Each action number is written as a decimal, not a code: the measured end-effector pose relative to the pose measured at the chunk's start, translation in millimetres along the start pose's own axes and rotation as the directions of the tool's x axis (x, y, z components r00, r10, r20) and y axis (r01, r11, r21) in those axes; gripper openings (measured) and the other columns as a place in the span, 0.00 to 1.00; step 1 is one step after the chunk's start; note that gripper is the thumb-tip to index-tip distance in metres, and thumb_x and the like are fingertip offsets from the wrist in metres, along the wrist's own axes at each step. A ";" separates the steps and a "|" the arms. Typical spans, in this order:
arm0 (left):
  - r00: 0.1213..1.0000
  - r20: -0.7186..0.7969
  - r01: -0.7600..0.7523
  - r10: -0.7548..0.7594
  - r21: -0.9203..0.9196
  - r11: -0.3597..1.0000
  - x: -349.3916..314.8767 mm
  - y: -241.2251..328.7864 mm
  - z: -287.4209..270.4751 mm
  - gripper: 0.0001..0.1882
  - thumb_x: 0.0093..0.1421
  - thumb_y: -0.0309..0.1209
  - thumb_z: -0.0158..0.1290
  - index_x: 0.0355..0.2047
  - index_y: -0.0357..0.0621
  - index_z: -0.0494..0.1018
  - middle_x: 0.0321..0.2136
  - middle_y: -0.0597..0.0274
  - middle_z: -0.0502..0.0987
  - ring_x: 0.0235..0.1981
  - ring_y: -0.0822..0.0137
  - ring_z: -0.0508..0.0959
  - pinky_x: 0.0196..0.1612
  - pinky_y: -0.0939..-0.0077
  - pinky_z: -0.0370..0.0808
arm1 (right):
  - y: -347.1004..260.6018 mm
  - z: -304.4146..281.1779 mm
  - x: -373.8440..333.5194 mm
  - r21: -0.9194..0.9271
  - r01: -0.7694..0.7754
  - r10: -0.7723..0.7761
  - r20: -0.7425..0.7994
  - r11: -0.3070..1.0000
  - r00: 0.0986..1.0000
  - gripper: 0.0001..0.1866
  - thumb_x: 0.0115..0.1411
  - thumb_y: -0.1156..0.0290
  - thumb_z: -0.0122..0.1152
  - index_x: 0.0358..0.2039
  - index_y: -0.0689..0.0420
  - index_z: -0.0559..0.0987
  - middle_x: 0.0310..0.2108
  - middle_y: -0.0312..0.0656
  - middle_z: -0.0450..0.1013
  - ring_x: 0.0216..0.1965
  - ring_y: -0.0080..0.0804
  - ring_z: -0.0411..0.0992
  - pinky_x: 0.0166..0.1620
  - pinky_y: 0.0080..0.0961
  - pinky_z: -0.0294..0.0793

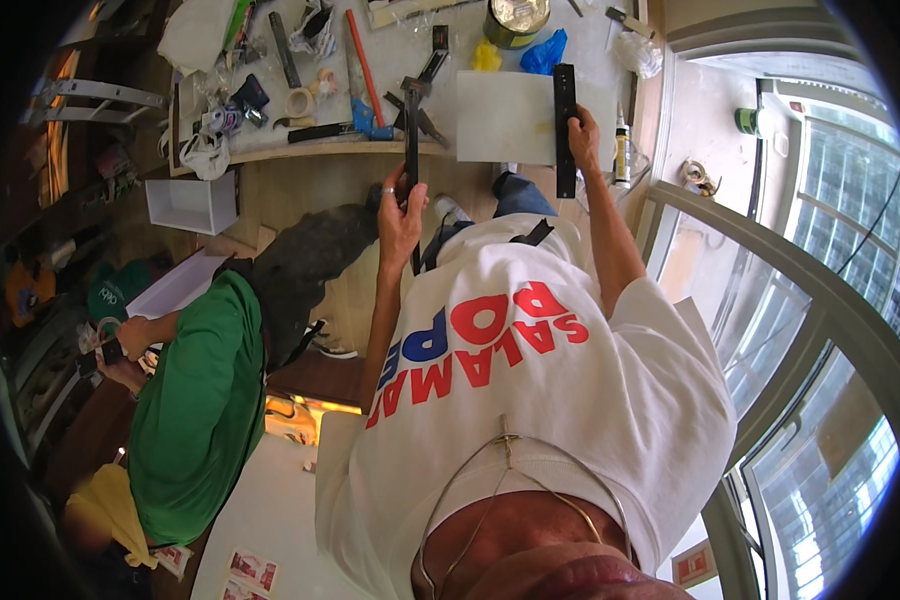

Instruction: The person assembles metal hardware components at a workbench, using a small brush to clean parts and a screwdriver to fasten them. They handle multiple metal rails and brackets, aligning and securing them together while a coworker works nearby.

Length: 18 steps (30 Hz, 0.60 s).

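My left hand is closed around a long, thin black drawer slide, held upright in the picture with its far end over the table edge. In my right hand is another black drawer slide, its broader face with small holes showing. This second slide lies across the right end of a plain white panel, which juts past the near edge of the table. Whether slide and panel touch, I cannot tell.
The worktable bears a red rod, a tape roll, a tin and a blue bag. A sealant tube stands at right. A white box and a person in green holding a dark tool are left.
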State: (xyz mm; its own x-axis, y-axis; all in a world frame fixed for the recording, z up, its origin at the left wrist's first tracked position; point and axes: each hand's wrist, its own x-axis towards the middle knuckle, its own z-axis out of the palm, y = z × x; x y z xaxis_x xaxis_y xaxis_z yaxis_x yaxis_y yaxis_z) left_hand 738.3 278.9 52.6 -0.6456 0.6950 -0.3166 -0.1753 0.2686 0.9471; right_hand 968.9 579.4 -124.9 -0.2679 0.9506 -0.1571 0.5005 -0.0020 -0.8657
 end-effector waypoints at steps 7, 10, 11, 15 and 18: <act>0.999 0.029 -0.022 0.025 -0.100 0.995 17.4 -3.9 6.7 0.20 0.70 0.35 0.50 0.58 0.38 0.66 0.33 0.66 0.74 0.31 0.76 0.75 0.35 0.80 0.75 | 16.7 -5.3 27.3 0.103 -0.016 0.006 0.099 0.995 0.995 0.23 0.59 0.67 0.51 0.52 0.63 0.78 0.28 0.38 0.75 0.29 0.23 0.68 0.34 0.23 0.70; 0.997 0.060 0.053 -0.039 -0.239 0.969 18.3 -2.7 8.1 0.18 0.72 0.37 0.48 0.56 0.40 0.67 0.34 0.65 0.75 0.32 0.75 0.75 0.35 0.80 0.75 | 23.6 -8.8 35.1 0.067 -0.029 0.017 0.167 0.997 0.986 0.23 0.59 0.66 0.52 0.53 0.62 0.79 0.27 0.40 0.75 0.30 0.23 0.69 0.34 0.24 0.70; 0.994 0.084 0.084 -0.064 -0.272 0.959 18.5 -3.3 5.7 0.16 0.72 0.40 0.47 0.51 0.41 0.70 0.33 0.64 0.76 0.31 0.75 0.76 0.34 0.79 0.76 | 26.1 -6.0 36.7 0.036 -0.023 0.018 0.147 0.999 0.989 0.24 0.59 0.66 0.52 0.54 0.62 0.78 0.30 0.42 0.77 0.31 0.25 0.71 0.36 0.24 0.71; 0.963 0.245 0.178 -0.110 -0.277 0.944 21.9 16.0 -3.9 0.31 0.74 0.51 0.35 0.64 0.38 0.62 0.35 0.61 0.77 0.32 0.72 0.78 0.37 0.75 0.78 | 10.6 -3.1 33.8 -0.105 0.019 -0.004 0.145 0.994 0.989 0.26 0.58 0.64 0.55 0.56 0.62 0.76 0.43 0.51 0.80 0.43 0.38 0.78 0.47 0.30 0.76; 0.969 0.234 0.159 -0.079 -0.347 0.924 21.1 30.5 -3.4 0.29 0.73 0.53 0.37 0.39 0.37 0.74 0.29 0.59 0.78 0.29 0.69 0.79 0.35 0.74 0.78 | 3.6 -5.6 35.3 -0.160 0.028 -0.002 0.159 0.987 0.987 0.27 0.57 0.63 0.56 0.56 0.63 0.76 0.46 0.55 0.79 0.48 0.43 0.79 0.51 0.31 0.76</act>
State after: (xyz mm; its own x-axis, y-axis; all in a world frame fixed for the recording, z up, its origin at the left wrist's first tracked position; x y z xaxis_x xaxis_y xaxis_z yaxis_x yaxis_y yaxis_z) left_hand 716.8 299.4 74.9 -0.4378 0.8081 -0.3940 -0.5230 0.1275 0.8428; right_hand 965.9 614.6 -130.9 -0.3968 0.8889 -0.2289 0.6178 0.0742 -0.7829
